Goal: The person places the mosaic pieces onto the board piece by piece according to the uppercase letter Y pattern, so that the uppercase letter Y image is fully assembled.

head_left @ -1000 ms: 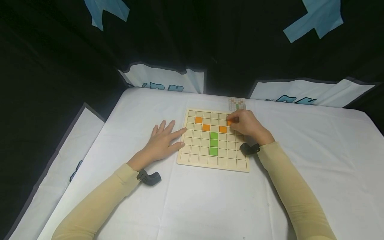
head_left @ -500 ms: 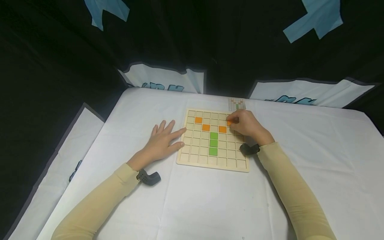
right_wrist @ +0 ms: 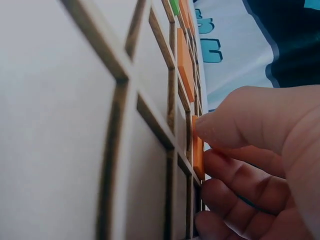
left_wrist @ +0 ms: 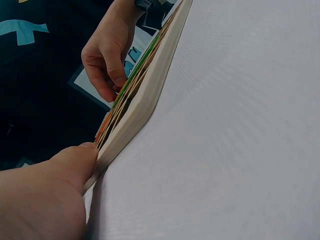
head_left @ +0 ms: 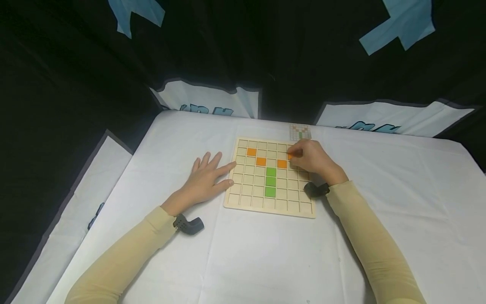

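Observation:
A pale wooden grid board (head_left: 247, 202) lies on the white cloth, with square tiles set in its cells. Three green tiles (head_left: 271, 181) form a column at its middle, and an orange tile (head_left: 252, 152) sits near the upper left. Spread flat, my left hand (head_left: 203, 181) touches the board's left edge with thumb and index finger. At the upper right, my right hand (head_left: 312, 157) pinches another orange tile (right_wrist: 198, 150) at its cell. The thumb rests on that tile in the right wrist view, the other fingers curled beside it.
A small card (head_left: 300, 131) printed with a coloured grid pattern lies behind the board, near the table's far edge. Dark curtains (head_left: 273, 55) with blue tape hang beyond the white-covered table (head_left: 258, 261). Dark wrist devices (head_left: 188, 225) sit at both wrists.

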Action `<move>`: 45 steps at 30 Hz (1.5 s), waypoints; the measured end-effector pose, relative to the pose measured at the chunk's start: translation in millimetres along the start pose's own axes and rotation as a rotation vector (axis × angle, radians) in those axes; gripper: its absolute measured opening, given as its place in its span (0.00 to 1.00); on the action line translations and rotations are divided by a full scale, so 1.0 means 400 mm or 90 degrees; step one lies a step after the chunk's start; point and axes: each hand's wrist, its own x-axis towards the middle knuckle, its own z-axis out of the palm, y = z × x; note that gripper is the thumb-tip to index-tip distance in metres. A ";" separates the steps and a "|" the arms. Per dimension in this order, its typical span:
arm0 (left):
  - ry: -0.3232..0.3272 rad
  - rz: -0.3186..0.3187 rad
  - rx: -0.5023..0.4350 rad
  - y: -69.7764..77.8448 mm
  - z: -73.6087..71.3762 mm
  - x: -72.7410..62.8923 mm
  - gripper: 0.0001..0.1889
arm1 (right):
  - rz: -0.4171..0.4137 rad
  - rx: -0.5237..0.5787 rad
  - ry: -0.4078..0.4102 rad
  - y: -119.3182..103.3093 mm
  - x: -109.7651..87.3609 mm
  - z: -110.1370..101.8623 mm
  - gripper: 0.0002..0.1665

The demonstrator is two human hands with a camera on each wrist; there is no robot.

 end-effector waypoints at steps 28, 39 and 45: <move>-0.001 -0.011 -0.001 -0.001 0.000 -0.008 0.31 | -0.001 -0.005 -0.008 -0.004 -0.008 0.001 0.25; 0.001 -0.008 -0.010 -0.001 0.000 -0.005 0.31 | -0.004 0.004 0.001 -0.006 -0.011 -0.007 0.24; -0.001 -0.004 -0.006 0.001 -0.001 -0.003 0.31 | 0.003 -0.004 0.011 0.008 -0.025 -0.013 0.24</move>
